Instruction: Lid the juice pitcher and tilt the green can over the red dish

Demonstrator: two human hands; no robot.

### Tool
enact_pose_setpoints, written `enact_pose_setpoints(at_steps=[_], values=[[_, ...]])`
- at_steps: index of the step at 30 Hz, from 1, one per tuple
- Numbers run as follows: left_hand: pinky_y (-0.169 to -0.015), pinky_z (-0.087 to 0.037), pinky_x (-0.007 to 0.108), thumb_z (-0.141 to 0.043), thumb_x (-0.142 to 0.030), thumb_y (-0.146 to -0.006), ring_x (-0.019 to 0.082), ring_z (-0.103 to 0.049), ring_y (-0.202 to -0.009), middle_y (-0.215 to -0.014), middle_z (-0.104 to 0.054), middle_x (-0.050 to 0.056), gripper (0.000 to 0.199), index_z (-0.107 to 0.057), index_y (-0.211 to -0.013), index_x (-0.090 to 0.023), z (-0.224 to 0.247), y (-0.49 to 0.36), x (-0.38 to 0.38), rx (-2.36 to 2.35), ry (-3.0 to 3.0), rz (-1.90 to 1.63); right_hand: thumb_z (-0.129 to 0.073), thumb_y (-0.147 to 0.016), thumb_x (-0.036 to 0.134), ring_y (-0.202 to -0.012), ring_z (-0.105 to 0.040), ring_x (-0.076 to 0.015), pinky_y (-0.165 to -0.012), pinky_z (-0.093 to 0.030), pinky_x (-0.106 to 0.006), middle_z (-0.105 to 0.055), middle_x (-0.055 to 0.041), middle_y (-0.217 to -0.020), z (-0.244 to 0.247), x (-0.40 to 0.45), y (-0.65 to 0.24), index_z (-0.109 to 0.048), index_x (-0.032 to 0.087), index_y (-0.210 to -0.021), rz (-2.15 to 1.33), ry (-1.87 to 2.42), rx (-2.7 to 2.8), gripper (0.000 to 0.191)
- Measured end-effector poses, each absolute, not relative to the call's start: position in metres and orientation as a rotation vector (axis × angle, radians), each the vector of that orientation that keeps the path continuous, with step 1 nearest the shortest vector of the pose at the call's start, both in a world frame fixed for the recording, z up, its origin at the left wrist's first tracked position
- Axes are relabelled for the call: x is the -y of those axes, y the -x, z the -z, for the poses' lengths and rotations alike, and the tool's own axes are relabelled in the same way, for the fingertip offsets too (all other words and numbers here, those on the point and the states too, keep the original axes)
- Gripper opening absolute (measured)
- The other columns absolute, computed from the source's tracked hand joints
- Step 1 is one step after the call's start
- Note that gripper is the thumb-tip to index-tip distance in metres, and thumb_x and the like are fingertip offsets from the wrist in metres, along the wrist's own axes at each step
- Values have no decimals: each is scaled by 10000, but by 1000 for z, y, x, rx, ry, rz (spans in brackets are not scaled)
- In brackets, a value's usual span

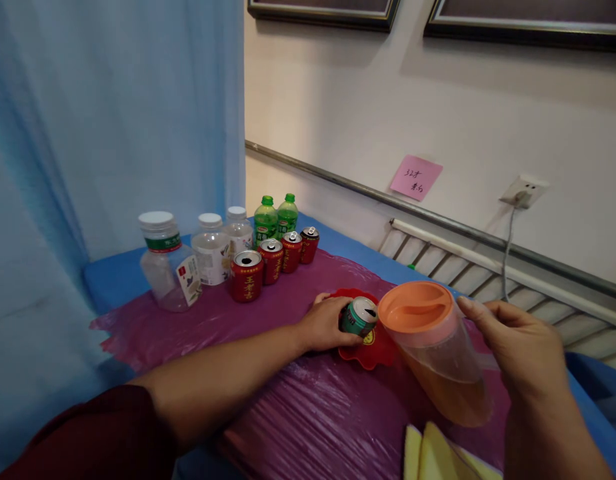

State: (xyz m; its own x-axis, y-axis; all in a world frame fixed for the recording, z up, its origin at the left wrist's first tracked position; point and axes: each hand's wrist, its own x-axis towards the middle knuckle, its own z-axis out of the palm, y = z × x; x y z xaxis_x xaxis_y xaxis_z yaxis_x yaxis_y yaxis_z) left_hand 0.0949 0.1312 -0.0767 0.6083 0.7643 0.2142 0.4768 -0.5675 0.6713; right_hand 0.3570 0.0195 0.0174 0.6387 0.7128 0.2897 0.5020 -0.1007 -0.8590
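My left hand [327,325] is wrapped round a green drink can [361,317], whose top opening faces right. The can is over a red scalloped plate [371,357] on the purple plastic sheet. On the right, my right hand [521,340] grips a clear plastic pitcher [443,373] by its handle side, the fingers partly hidden. The pitcher leans left, with its orange lid [415,307] close to the can's top. Yellowish-brown liquid lies in its lower part. Whether any liquid is flowing out I cannot tell.
Several opened red cans [247,277] stand in a row at the back left. Behind them are green bottles [266,220] and clear jars with white lids [168,273]. A folded yellow cloth [433,457] lies at the front. A radiator [438,257] runs along the wall.
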Motion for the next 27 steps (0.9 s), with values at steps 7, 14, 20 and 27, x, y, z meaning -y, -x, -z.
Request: enact_pose_setpoints(at_steps=[7, 14, 20, 27], values=[[-1159, -289, 506, -853, -485, -671, 333, -632, -1194, -1272, -724, 63, 711, -632, -1310, -265, 77, -95, -131, -968, -2267, -663, -808, -669, 591, -568, -380, -120, -487, -297, -253, -445, 40, -558, -20, -17, -354, -675, 180, -657, -180, 1772, 1007, 432], [-1153, -301, 501, -854, -481, -664, 335, -636, -1190, -1263, -729, 59, 705, -640, -1300, -267, 76, -95, -131, -961, -2259, -666, -804, -671, 589, -547, -411, -131, -475, -327, -258, -477, 25, -544, -20, -17, -352, -671, 181, -625, -159, 1721, 1049, 432], [-1174, -286, 497, -853, -487, -659, 328, -639, -1182, -1255, -735, 51, 692, -649, -1284, -270, 76, -96, -130, -968, -2253, -676, -819, -646, 617, -552, -396, -124, -458, -304, -247, -471, 30, -560, -18, -18, -357, -706, 175, -683, -183, 1759, 1023, 458], [-1186, -257, 523, -848, -491, -672, 327, -618, -1212, -1285, -720, 61, 707, -635, -1306, -262, 77, -96, -130, -965, -2246, -665, -810, -667, 620, -554, -390, -117, -456, -306, -237, -454, 34, -557, -20, -16, -355, -672, 177, -650, -188, 1751, 1039, 464]])
